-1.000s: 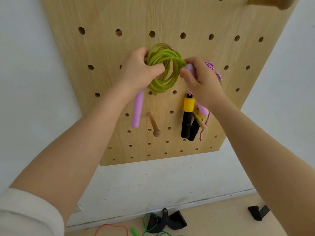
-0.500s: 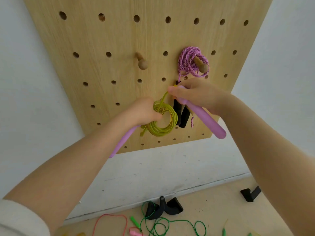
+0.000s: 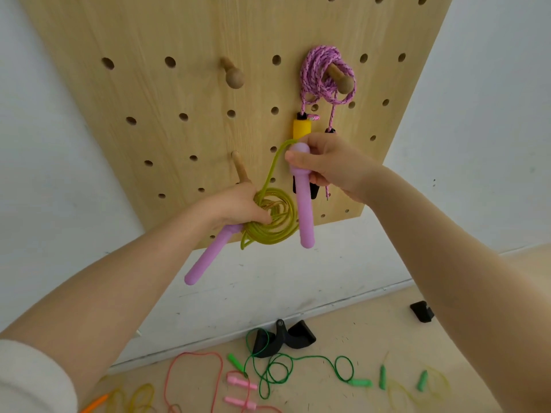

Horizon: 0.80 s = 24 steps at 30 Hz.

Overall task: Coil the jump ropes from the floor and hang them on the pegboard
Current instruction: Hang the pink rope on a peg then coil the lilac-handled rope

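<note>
The pegboard (image 3: 149, 84) fills the upper view, a pink braided rope (image 3: 323, 76) already hung on its right peg. Below it the left hand (image 3: 235, 205) grips the green coil (image 3: 272, 222) and one lilac handle (image 3: 208, 257); the right hand (image 3: 331, 166) pinches the other handle (image 3: 304, 198) (a loose strand runs between them). That slack could spring the coil open if the left grip eases, or snag the bare peg (image 3: 232, 74) when lifted.

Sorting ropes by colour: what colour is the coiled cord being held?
Yellow-green cord, head view.
</note>
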### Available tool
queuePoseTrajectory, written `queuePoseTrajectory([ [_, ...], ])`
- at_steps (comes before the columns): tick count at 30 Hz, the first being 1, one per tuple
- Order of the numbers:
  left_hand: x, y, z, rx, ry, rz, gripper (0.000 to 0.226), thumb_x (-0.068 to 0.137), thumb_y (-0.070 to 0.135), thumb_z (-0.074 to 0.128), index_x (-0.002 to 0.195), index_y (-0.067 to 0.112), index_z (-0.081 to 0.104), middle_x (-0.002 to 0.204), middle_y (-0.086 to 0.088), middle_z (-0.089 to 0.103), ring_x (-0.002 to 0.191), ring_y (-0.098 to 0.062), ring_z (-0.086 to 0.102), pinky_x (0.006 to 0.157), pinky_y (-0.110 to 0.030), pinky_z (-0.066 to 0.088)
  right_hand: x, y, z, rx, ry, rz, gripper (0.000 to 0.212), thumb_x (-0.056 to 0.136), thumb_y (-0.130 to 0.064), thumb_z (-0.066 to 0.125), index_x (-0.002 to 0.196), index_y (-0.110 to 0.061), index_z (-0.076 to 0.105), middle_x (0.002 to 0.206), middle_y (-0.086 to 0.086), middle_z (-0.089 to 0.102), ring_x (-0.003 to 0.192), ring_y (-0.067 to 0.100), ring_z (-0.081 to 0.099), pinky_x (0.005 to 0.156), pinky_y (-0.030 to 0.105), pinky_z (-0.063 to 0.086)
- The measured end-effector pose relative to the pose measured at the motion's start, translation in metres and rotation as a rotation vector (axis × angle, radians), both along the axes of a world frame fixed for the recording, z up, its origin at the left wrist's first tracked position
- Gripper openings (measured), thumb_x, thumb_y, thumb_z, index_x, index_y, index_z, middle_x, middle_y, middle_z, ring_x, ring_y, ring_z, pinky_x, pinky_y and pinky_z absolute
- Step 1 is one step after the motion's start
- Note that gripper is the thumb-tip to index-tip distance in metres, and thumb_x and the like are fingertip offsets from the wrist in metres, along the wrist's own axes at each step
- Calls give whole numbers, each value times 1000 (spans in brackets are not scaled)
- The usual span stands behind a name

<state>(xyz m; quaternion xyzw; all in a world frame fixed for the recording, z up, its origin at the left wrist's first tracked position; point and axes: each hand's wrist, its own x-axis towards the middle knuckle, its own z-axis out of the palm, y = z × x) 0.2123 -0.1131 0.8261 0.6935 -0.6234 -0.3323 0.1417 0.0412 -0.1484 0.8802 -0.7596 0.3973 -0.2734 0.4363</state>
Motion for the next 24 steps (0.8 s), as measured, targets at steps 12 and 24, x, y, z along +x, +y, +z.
queuePoseTrajectory([
  [12,-4,14,-22,-54,8,14,19,71,10,60,60,14,46,48,0,43,40,-13,40,41,-20,32,29,27,-15,-616,100,181,34,82,-21,69,113,-10,61,100,-8,57,85,8,55,76,17,43],
  [24,9,31,-10,-231,519,204,30,97,4,34,71,19,38,32,12,48,36,0,51,43,-9,42,32,55,-58,-1514,220,171,22,84,-5,61,102,-15,52,96,5,66,67,25,54,45,34,47],
])
